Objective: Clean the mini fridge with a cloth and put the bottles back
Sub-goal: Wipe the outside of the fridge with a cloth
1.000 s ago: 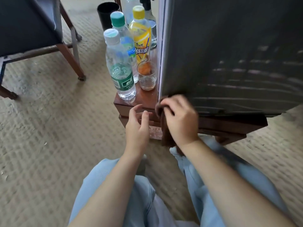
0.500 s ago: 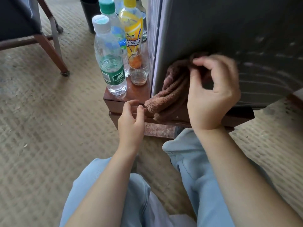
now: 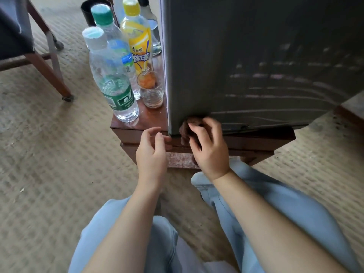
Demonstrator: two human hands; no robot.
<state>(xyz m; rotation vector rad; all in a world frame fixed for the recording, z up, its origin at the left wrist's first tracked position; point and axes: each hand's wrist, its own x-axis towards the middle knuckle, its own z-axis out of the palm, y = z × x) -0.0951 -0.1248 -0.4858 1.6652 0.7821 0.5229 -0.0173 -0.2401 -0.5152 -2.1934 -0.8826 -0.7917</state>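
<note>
The scene is lit evenly by soft daylight, with pale streaked reflections carried on the dark side of the mini fridge and small highlights thrown on the bottles, while the cloth is left in shade beneath the right hand. Straight lines are bowed by the wide lens towards the edges, as is seen in the chair leg. The trousers and the carpet near the lower edge are smeared by blur.
</note>
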